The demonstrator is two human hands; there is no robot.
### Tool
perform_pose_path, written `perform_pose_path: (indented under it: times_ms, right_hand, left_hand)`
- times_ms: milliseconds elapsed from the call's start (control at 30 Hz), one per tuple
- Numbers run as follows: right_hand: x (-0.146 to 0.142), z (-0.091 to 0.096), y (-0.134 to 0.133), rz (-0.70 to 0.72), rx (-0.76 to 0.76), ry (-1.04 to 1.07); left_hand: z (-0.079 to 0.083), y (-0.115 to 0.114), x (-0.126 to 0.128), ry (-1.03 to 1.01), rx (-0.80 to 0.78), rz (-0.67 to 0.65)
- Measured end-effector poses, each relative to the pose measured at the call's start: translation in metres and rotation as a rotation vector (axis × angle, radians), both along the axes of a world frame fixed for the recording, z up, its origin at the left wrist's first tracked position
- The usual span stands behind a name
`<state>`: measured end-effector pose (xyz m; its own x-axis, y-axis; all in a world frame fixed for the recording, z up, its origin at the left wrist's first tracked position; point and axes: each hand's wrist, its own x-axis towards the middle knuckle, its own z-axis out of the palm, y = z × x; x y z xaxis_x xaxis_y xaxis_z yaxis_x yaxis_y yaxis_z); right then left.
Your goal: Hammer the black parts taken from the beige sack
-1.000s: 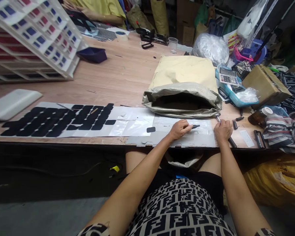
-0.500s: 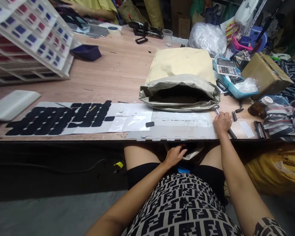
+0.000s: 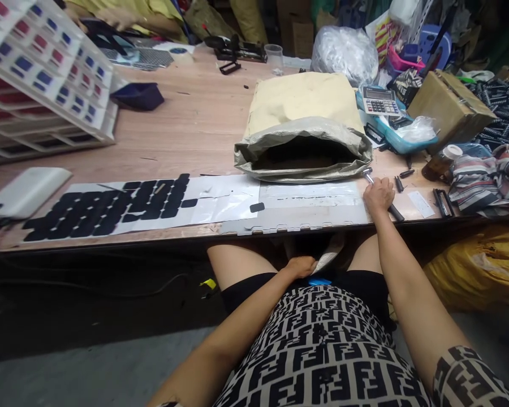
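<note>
I saw my right hand (image 3: 378, 195) closed around a metal-tipped tool with a black handle (image 3: 395, 213), resting on the wooden table (image 3: 195, 124) just in front of the open grey sack (image 3: 303, 148), at the sack's right corner. The tool's bright tip pointed toward the sack mouth; its handle stuck out behind my knuckles toward the table edge. My left hand (image 3: 300, 265) sat below the table edge, in my lap, fingers curled onto a pale crumpled bag (image 3: 327, 259); I could not tell whether it truly gripped it. A clear plastic sheet (image 3: 311, 195) lay in front of the sack, touching my right hand's side. One small black piece (image 3: 257, 207) lay left of that sheet, and rows of black pieces (image 3: 110, 204) lay farther left of the sack.
</note>
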<state>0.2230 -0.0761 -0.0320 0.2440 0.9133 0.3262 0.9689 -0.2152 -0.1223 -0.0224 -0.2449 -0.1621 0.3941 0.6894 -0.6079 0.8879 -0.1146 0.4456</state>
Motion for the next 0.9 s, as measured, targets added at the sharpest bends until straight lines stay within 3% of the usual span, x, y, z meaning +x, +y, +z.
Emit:
perform_pose_path:
  times_ms: [133,367,467,567,633,667,767,833,900]
  right_hand:
    - [0.0,0.002,-0.002,-0.003,-0.009,-0.006]
    - [0.001,0.006,-0.004,-0.005,-0.011,-0.035]
    - [0.002,0.005,-0.004,-0.011,-0.011,-0.039]
    - [0.002,0.003,-0.003,-0.018,-0.009,-0.049]
    - [0.002,0.002,-0.001,-0.022,-0.001,-0.06]
    - [0.002,0.002,-0.001,-0.024,0.003,-0.066]
    - [0.002,0.002,0.0,-0.027,0.011,-0.076]
    - [0.002,0.003,-0.001,-0.029,0.008,-0.077]
    - [0.001,0.003,-0.002,-0.032,-0.003,-0.074]
  left_hand:
    - [0.006,0.002,-0.002,-0.052,0.027,-0.019]
    - [0.014,0.006,-0.004,-0.102,0.093,0.071]
    - [0.032,0.001,-0.002,-0.171,0.172,0.038]
    - [0.068,0.008,-0.001,-0.436,0.382,-0.04]
    - [0.099,0.032,-0.005,-0.596,0.592,0.03]
    - [0.114,0.052,-0.009,-0.622,0.706,0.126]
    - [0.151,0.129,-0.031,-0.491,0.915,0.412]
    - [0.163,0.181,-0.049,-0.252,0.934,0.581]
    - [0.164,0.221,-0.064,-0.026,0.778,0.675]
